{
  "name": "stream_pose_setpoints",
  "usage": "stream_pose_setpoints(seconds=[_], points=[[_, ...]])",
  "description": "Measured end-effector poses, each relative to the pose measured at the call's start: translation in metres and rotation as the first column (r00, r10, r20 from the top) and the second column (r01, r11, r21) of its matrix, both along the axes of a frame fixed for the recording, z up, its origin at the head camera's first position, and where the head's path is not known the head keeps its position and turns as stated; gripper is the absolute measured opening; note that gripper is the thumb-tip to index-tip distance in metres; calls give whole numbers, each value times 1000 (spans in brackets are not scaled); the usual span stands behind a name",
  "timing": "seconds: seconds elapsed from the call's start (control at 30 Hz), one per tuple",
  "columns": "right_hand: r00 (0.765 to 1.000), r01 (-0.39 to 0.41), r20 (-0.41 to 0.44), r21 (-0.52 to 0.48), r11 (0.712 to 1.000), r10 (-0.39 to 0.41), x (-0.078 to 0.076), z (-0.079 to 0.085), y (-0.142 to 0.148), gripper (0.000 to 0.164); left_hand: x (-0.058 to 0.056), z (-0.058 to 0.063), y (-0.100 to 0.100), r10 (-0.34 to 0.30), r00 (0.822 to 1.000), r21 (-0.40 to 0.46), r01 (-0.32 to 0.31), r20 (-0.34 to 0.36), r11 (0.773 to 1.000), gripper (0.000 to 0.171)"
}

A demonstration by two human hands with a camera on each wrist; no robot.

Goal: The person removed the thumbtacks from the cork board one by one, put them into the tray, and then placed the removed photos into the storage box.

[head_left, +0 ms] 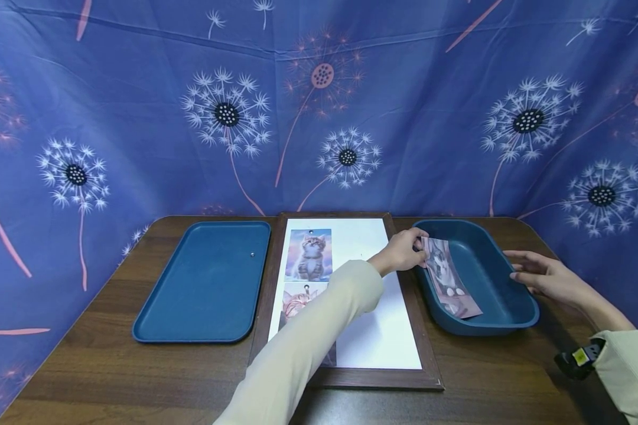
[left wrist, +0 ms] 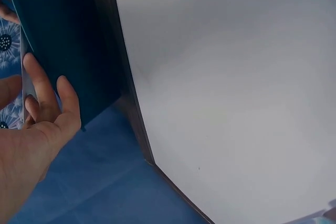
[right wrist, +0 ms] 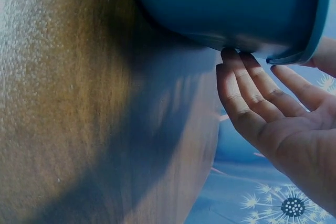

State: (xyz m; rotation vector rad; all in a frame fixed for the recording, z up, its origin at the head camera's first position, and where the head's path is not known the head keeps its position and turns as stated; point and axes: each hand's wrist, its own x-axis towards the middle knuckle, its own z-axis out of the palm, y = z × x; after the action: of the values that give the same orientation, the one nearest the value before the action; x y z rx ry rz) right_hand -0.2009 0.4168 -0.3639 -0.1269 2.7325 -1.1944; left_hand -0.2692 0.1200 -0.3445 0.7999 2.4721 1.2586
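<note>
My left hand (head_left: 402, 252) reaches across the board to the left rim of a deep blue bin (head_left: 475, 248). It pinches the upper end of a cat picture card (head_left: 442, 273), which slants down into the bin and curves at its lower end. In the left wrist view, the card's pale edge stands between thumb and fingers of the left hand (left wrist: 39, 124). On the bin's far right side my right hand (head_left: 553, 280) touches the outer wall with fingertips, its fingers fairly straight. The right wrist view shows these fingers (right wrist: 252, 90) against the bin's side.
Between the bin and a flat blue tray (head_left: 202, 283) lies a wood-framed whiteboard (head_left: 372, 330). A kitten picture (head_left: 311, 254) is at its upper left, with another cat picture (head_left: 296, 301) below, partly behind my sleeve. A small shiny ball (head_left: 252, 254) sits on the tray.
</note>
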Motion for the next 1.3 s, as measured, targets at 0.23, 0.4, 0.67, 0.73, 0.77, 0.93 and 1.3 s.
stream_pose_setpoints(seconds=[0.23, 0.4, 0.67, 0.73, 0.77, 0.93, 1.3], points=[[1000, -14, 6, 10, 1000, 13, 0, 0, -1, 55, 1, 1, -1, 1, 998, 29, -3, 62, 1000, 40], [1000, -16, -6, 31, 999, 16, 0, -1, -1, 55, 1, 0, -4, 5, 997, 30, -7, 74, 1000, 40], [1000, -10, 2, 27, 1000, 10, 0, -1, -1, 55, 0, 2, -12, -34, 996, 44, 30, 78, 999, 37], [1000, -7, 5, 28, 1000, 7, 0, -1, -1, 56, 0, 3, -14, -45, 996, 45, 41, 75, 998, 36], [1000, -5, 5, 32, 999, 5, 0, -1, -2, 56, -1, 3, -16, -47, 996, 43, 43, 74, 998, 36], [1000, -8, 5, 49, 999, 8, -1, 0, -3, 57, -4, 3, -22, -55, 996, 47, 51, 76, 998, 34], [1000, -1, -26, 115, 993, 4, -1, 3, -6, 56, -10, 2, -39, -34, 999, -6, 35, 23, 999, 37]])
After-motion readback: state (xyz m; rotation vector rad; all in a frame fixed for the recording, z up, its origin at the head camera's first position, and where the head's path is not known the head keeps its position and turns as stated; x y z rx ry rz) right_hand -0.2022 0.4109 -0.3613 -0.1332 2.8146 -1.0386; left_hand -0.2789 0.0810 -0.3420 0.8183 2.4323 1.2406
